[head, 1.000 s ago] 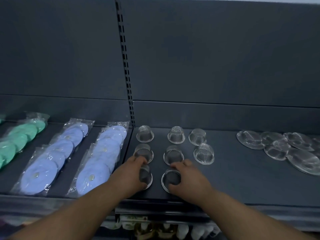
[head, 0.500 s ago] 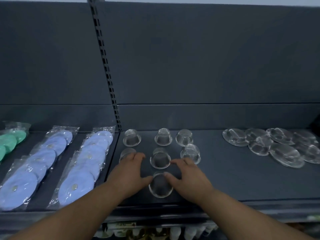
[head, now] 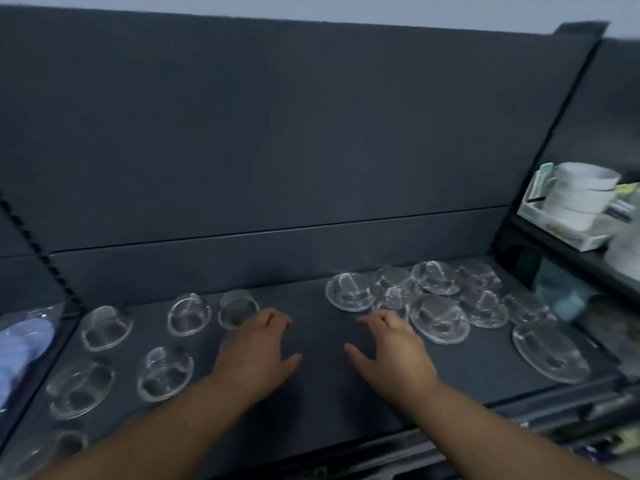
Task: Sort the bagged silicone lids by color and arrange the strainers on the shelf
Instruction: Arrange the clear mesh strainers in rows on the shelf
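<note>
Several small cup-shaped mesh strainers stand in rows on the left of the dark shelf (head: 311, 393), among them one (head: 188, 314) at the back and one (head: 165, 372) nearer the front. A loose pile of wide, flat mesh strainers (head: 438, 318) lies at the right. My left hand (head: 258, 348) hovers over the bare middle of the shelf, fingers spread, holding nothing, just right of a back-row cup strainer (head: 237, 308). My right hand (head: 394, 351) is spread the same way, its fingertips close to the flat strainers. Blue bagged lids (head: 24, 344) show at the left edge.
A black slotted upright (head: 45, 258) divides the shelf bays at left. At the right, a neighbouring shelf holds stacked white bowls in a box (head: 578, 199). One large flat strainer (head: 550, 355) lies near the shelf's front right corner.
My view has swung right; the cup strainers now sit at the left. Both hands left the front cup strainer and moved right to the bare middle, holding nothing.
</note>
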